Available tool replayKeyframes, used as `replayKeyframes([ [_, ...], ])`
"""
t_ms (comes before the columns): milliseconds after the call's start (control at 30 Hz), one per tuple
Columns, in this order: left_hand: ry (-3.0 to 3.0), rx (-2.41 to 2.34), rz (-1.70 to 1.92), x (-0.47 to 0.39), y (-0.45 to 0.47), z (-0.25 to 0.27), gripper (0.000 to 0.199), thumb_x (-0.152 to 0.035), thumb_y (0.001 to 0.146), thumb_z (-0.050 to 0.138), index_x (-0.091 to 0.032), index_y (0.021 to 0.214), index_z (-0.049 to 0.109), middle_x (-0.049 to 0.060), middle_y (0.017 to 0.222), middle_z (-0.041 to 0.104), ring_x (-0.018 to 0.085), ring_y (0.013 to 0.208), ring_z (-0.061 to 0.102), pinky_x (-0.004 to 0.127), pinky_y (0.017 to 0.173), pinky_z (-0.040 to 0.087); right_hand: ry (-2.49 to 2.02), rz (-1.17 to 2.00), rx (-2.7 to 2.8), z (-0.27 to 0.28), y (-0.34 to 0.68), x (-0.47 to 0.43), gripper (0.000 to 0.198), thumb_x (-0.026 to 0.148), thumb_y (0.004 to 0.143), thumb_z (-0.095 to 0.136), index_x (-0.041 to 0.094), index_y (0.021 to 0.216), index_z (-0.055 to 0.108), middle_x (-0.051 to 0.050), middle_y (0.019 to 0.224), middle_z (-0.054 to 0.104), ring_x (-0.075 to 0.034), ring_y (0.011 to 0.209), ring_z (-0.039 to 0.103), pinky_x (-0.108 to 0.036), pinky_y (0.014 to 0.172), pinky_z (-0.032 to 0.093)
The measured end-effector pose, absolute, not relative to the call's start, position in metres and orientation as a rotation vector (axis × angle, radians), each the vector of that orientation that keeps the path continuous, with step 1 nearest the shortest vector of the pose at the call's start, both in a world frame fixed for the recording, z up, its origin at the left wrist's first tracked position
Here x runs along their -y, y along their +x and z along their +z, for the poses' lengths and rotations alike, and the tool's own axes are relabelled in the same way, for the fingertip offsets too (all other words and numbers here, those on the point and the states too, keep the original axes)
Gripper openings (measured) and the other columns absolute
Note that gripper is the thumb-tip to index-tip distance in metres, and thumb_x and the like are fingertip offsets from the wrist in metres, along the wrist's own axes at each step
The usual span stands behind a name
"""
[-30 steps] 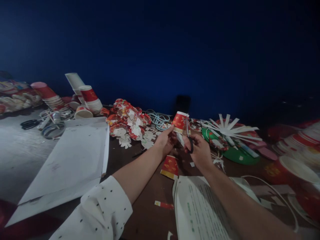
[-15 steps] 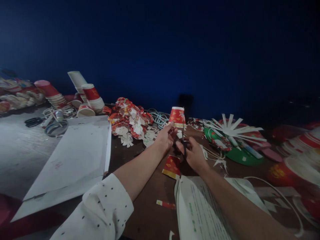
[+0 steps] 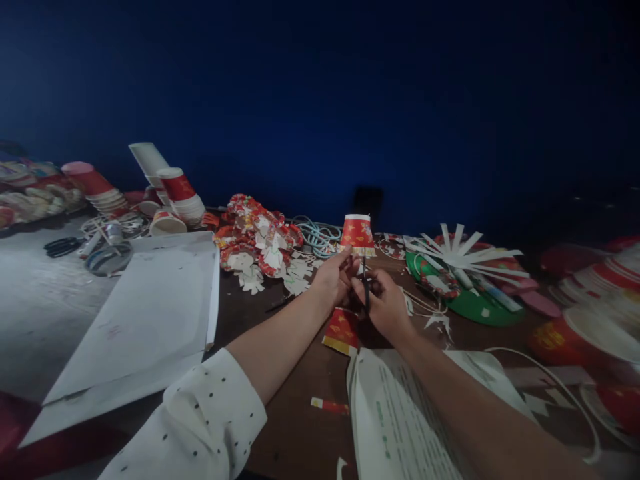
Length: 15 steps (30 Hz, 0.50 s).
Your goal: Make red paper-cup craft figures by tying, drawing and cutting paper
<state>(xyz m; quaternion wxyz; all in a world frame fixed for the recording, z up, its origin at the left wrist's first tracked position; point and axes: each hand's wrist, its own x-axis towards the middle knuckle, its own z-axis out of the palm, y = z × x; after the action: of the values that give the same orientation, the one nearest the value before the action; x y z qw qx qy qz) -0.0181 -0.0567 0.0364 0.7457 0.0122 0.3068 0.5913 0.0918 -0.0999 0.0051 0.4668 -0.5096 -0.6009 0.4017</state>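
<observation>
My left hand point(image 3: 334, 279) is closed, its fingertips at the lower edge of a red paper cup point(image 3: 356, 232) with a pale rim at its top. The cup's lower edge looks cut into a short pale fringe. In my right hand point(image 3: 389, 303) is a pair of black-handled scissors point(image 3: 367, 291), blades pointing up along the cup's right side. Whether the blades are apart is hard to make out. Below my hands lies a red printed paper piece point(image 3: 343, 331) with a gold band. A small red paper scrap point(image 3: 330, 406) lies nearer to me.
A white box lid point(image 3: 150, 320) lies at left, with stacked paper cups point(image 3: 183, 197) behind. Red-and-white cut paper pieces point(image 3: 263, 233) are heaped in the middle. To the right are a green disc point(image 3: 493, 315), white paper strips point(image 3: 457, 255) and a printed paper stack point(image 3: 400, 413).
The cup has shifted slightly right and its fringed lower edge shows more. My right hand and the scissors have moved slightly left. The whole view has shifted a little.
</observation>
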Motion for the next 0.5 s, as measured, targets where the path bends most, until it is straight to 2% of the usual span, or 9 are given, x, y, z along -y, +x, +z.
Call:
replayKeyframes([
  [233, 0.046, -0.620, 1.294, 0.056, -0.020, 0.033, 0.016, -0.013, 0.085, 0.058, -0.009, 0.070, 0.057, 0.002, 0.060, 0.059, 0.005, 0.047, 0.056, 0.012, 0.045, 0.046, -1.304, 0.808, 1.544, 0.009, 0.092, 0.104, 0.027, 0.047, 0.076, 0.063, 0.022, 0.083, 0.057, 0.003, 0.056, 0.060, -0.013, 0.048, 0.053, -0.023, 0.045, 0.039],
  [367, 0.056, -0.621, 1.275, 0.054, -0.019, 0.027, 0.015, -0.015, 0.083, 0.060, -0.011, 0.069, 0.056, 0.001, 0.057, 0.058, 0.005, 0.044, 0.054, 0.013, 0.043, 0.045, -1.296, 0.842, 1.515, 0.008, 0.090, 0.104, 0.028, 0.048, 0.075, 0.064, 0.022, 0.086, 0.059, 0.002, 0.057, 0.061, -0.014, 0.048, 0.054, -0.023, 0.046, 0.041],
  [500, 0.119, -0.652, 1.211, 0.056, -0.016, 0.024, 0.026, -0.023, 0.081, 0.064, -0.013, 0.060, 0.052, -0.002, 0.046, 0.052, 0.007, 0.035, 0.047, 0.017, 0.040, 0.042, -1.279, 0.853, 1.471, 0.010, 0.090, 0.101, 0.031, 0.047, 0.074, 0.065, 0.020, 0.088, 0.060, 0.001, 0.060, 0.063, -0.015, 0.053, 0.057, -0.024, 0.048, 0.043],
])
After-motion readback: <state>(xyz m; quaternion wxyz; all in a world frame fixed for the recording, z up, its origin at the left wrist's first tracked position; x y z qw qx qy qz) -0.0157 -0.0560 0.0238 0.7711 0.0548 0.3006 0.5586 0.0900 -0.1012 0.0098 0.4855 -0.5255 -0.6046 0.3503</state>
